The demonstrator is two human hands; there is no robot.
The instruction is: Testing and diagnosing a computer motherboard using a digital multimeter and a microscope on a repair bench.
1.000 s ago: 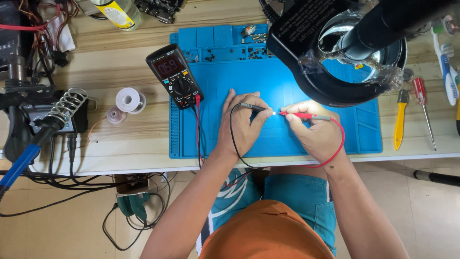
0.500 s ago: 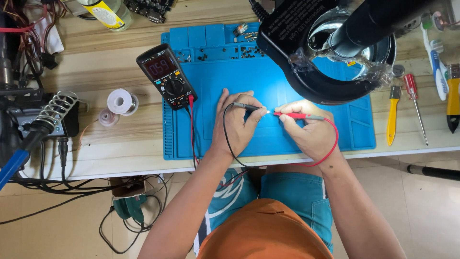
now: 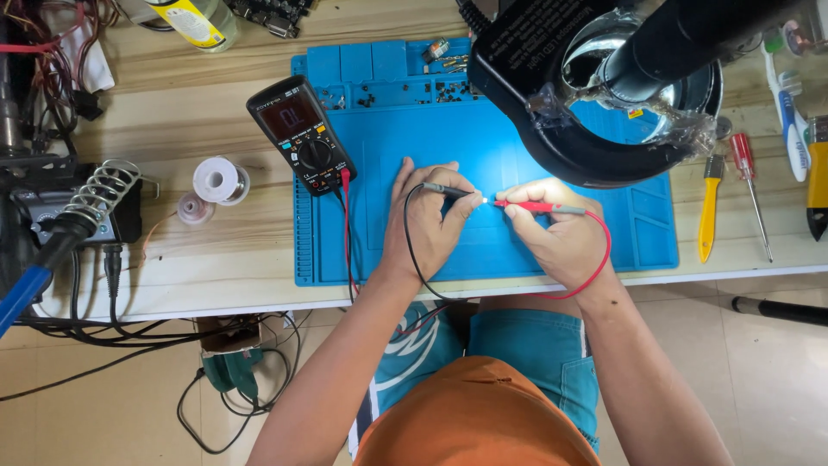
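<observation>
1. Head view, hands: left hand point(image 3: 429, 226) resting on blue work mat point(image 3: 552, 233), fingers closed around black probe point(image 3: 450, 191), tip pointing right. Right hand point(image 3: 561, 229) on same mat, fingers pinched on red probe point(image 3: 539, 207), tip pointing left. Both tips meeting at a tiny bright part point(image 3: 486, 200), too small to identify, lying on the mat between the two hands.
2. Head view, leads: black lead point(image 3: 407, 242) looping round left hand toward tabletop edge; red lead point(image 3: 595, 259) curving behind right wrist.
3. Head view, meter: black multimeter point(image 3: 300, 136) lying tilted across upper left corner of mat, display lit, red plug in its lower end.
4. Head view, lamp: round black magnifier lamp point(image 3: 595, 95) overhanging upper right part of mat, just above right hand.
5. Head view, left of mat: white solder spool point(image 3: 217, 179) on wooden tabletop point(image 3: 172, 250); coiled soldering-iron stand point(image 3: 99, 197) beside it, well apart from hands.
6. Head view, right of mat: yellow tool point(image 3: 709, 207) and red-handled screwdriver point(image 3: 749, 185) lying side by side.
7. Head view, mat trays: small dark parts point(image 3: 448, 86) scattered in upper compartments.
</observation>
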